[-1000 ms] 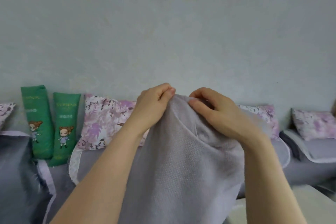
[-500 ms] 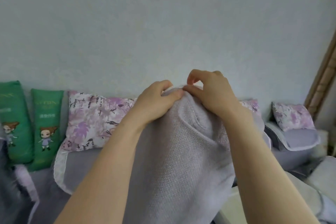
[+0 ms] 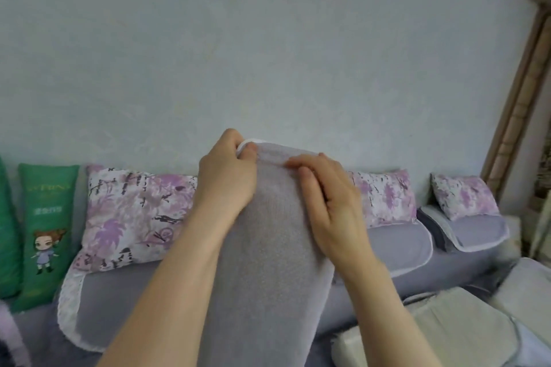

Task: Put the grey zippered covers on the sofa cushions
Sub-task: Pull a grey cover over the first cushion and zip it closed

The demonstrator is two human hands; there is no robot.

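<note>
We are holding the grey cover (image 3: 268, 247) up in front of the sofa (image 3: 402, 280), above its seat. Our left hand (image 3: 226, 185) is gripping the white-piped top edge with curled fingers, and our right hand (image 3: 334, 211) is pressing nearly flat on the fabric just beside it. The cloth looks light, soft and floppy, so we are judging the piped rim the firmest hold. Bare cushions (image 3: 447, 331) are crowding the lower right, while room is lying open to the left.

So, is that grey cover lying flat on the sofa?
No, the grey cover stands raised before the wall, its top edge gripped by the left hand with the right hand touching it.
</note>
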